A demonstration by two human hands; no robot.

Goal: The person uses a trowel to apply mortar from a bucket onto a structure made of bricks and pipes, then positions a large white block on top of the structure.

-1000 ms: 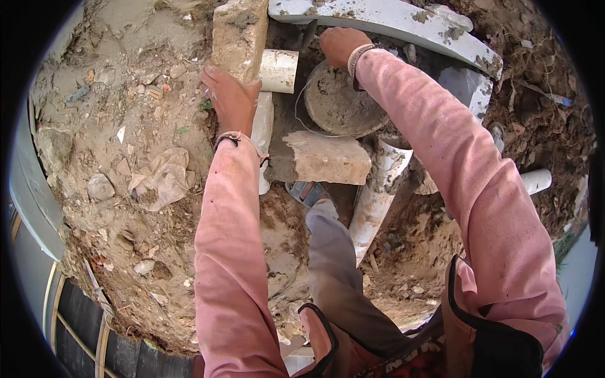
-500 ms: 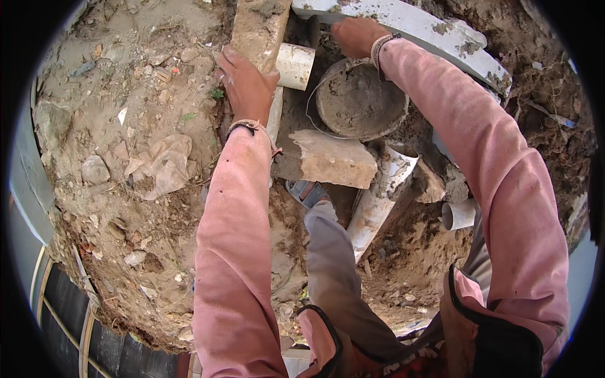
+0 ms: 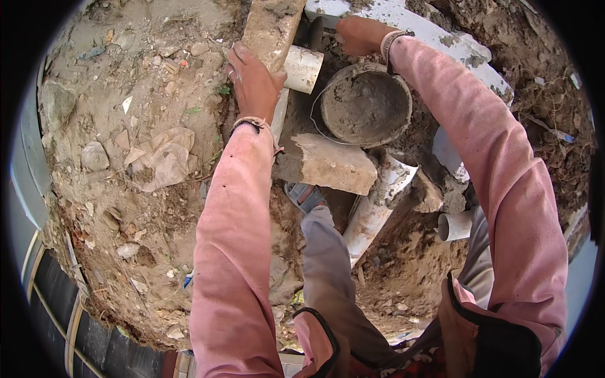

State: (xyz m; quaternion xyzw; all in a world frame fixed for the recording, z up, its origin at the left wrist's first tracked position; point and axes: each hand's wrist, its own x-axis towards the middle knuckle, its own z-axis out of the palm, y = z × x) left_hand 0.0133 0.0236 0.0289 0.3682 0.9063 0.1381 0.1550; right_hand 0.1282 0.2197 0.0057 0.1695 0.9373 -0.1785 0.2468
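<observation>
My left hand (image 3: 253,85) grips the near end of a long tan block (image 3: 273,31) at the upper middle, beside a short white pipe (image 3: 304,69). My right hand (image 3: 356,36) is closed around a trowel, its dark blade (image 3: 316,34) pointing down beside a curved white concrete piece (image 3: 403,12). Below it stands a bucket (image 3: 365,107) with grey mud inside and a wire handle lying over to the left. A broken tan block (image 3: 337,164) lies nearer, next to a mud-smeared white pipe (image 3: 372,214).
Rubbly dirt (image 3: 126,220) with a crumpled plastic sheet (image 3: 165,159) covers the left. A small pipe (image 3: 455,225) and grey chunk lie at right. My sandaled foot (image 3: 304,195) is below the broken block. Dark panels with wooden strips (image 3: 72,334) show at lower left.
The scene has shifted slightly rightward in view. My right hand has moved slightly relative to the bucket, whose inside shows more fully. My left hand stays on the block.
</observation>
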